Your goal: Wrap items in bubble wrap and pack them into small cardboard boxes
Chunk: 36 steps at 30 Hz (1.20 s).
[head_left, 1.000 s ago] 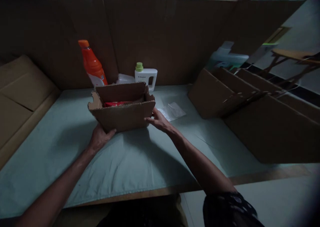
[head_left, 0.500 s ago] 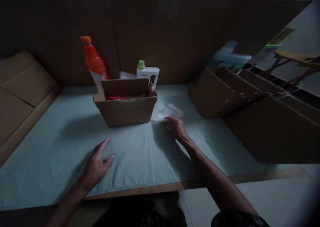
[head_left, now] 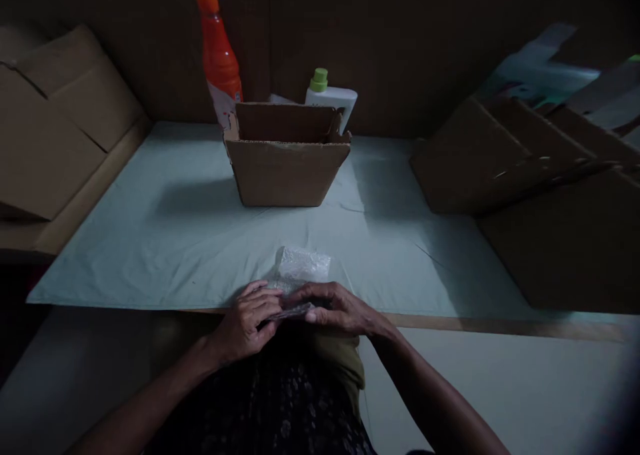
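Observation:
At the table's front edge lies a sheet of clear bubble wrap, its near edge lifted and folded toward me. My left hand pinches the left end of that edge between thumb and fingers. The right end is gripped by my right hand, thumb underneath and fingers over the top. Beyond both hands stands an open cardboard box; its floor is hidden behind the front wall.
Behind the box are an orange bottle and a white bottle with a green cap. More cardboard boxes with a bluish plastic container stand at the right. A large carton occupies the left side of the cloth-covered table.
My right hand has drawn the bubble wrap from beside the box to the table's front edge. My left hand has come over and taken hold of it. The view has tilted down.

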Each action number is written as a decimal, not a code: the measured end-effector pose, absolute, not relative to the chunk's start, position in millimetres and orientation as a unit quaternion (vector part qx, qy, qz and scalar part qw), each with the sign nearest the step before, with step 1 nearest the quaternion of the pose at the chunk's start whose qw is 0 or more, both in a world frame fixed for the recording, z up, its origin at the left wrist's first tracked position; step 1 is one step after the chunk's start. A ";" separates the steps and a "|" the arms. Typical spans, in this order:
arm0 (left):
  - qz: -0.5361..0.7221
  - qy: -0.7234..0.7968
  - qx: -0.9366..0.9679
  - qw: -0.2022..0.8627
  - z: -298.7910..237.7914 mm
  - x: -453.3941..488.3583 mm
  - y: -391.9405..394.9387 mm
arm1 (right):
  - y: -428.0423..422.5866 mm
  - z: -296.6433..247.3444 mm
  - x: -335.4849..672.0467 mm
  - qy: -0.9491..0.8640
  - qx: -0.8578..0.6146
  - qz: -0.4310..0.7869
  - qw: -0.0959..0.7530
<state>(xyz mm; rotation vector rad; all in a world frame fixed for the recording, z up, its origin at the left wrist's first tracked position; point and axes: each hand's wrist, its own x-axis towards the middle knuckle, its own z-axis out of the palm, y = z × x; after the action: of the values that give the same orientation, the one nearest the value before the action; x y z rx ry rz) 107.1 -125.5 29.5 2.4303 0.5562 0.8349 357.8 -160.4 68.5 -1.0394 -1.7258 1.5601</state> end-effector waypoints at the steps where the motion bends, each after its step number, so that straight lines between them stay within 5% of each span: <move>1: 0.310 0.213 0.889 0.262 28.2 106.6 -129.4 | -154.7 68.0 360.3 -0.640 -0.404 0.591 0.279; 9: 0.351 0.224 0.866 0.276 35.4 111.0 -135.5 | -104.4 56.7 395.9 -0.622 -0.613 0.253 0.418; 18: 0.314 0.299 0.841 0.323 40.3 125.0 -121.2 | -190.1 64.1 379.1 -0.645 -0.561 0.386 0.347; 24: 0.178 0.410 0.846 0.289 37.0 151.9 -106.5 | -196.9 32.1 359.4 -0.621 -0.690 0.154 0.337; 29: 0.098 0.442 0.860 0.236 38.6 158.1 -103.5 | -209.4 34.2 354.4 -0.716 -0.630 0.053 0.295; 36: 0.288 0.365 0.863 0.199 42.7 142.4 -120.8 | -205.0 33.8 348.4 -0.755 -0.583 0.057 0.295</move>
<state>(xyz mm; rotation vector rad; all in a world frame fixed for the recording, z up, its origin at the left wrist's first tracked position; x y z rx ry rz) 142.4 -120.8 42.7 2.4135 1.0209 0.8050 348.4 -205.0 33.8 -1.5512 -2.0098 0.1506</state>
